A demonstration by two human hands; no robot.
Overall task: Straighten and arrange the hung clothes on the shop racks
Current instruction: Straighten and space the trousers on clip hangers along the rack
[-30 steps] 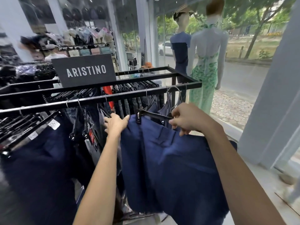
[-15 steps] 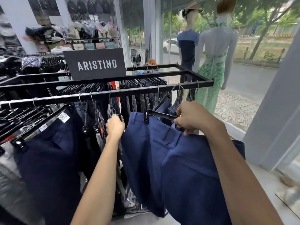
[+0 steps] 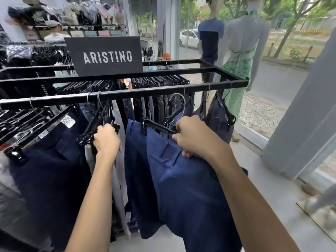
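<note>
Black shop rack, right hand gripping hanger of navy trousers, left hand gripping neighbouring hangers

Black metal rack, rails crowded with dark trousers on clip hangers. In front, navy trousers clipped to a black hanger, tilted down to the right, silver hook just below the front rail. Left of these, bunched hangers carrying darker trousers.
</note>
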